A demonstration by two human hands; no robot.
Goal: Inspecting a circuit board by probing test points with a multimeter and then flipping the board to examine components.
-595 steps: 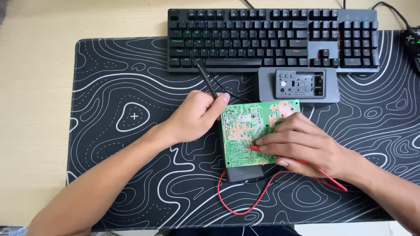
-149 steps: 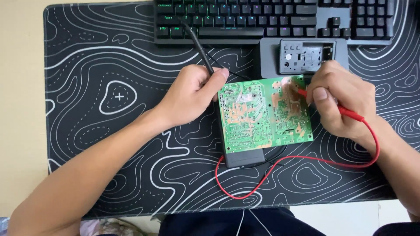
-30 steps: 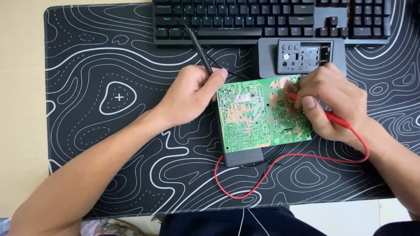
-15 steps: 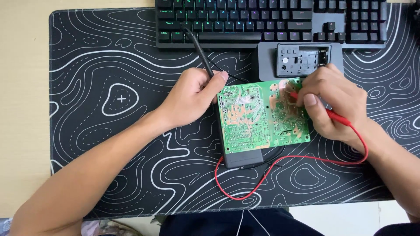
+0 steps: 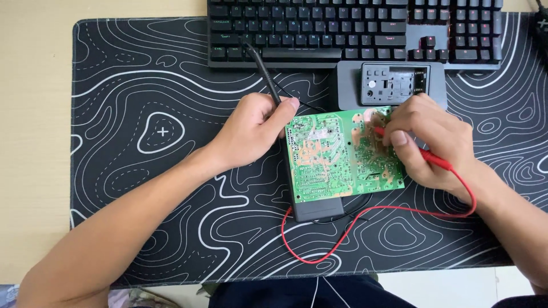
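A green circuit board lies solder side up on a dark box in the middle of the mat. My left hand rests at the board's left edge and grips a black test probe whose tip is hidden behind my thumb. My right hand holds a red test probe with its tip on the board's upper right corner. The probe's red lead loops across the mat below the board.
A black desk mat with white contour lines covers the tan desk. A dark keyboard runs along the far edge. A grey meter-like unit sits just behind the board.
My right hand has shifted slightly left along the board's upper right area with the red probe. My left hand and the black probe stay where they were.
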